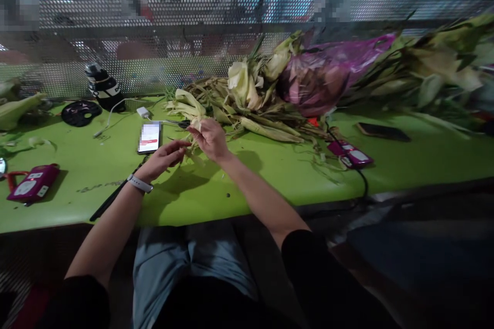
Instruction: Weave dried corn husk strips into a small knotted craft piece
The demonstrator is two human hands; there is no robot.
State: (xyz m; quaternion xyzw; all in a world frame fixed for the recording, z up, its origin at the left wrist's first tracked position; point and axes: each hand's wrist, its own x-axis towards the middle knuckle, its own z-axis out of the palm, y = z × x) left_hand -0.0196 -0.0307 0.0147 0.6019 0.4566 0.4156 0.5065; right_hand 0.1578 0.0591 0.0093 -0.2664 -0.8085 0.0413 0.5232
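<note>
My right hand [210, 138] is closed in a pinch on a pale green corn husk piece [194, 124] just above the green table [270, 175]. My left hand [165, 158], with a white watch on its wrist, reaches in from the left, its fingers curled around the lower end of the same husk. Right behind both hands lies a heap of corn husks and leaves [239, 97]. A lit phone [149, 136] lies flat on the table just left of my left hand.
A purple plastic bag [320, 77] and more corn plants [436, 72] lie at the back right. A dark phone [382, 131], two magenta devices [349, 153] [33, 182], a black bottle [103, 87], a black disc [80, 112], a white charger [142, 112]. A perforated screen stands behind the table.
</note>
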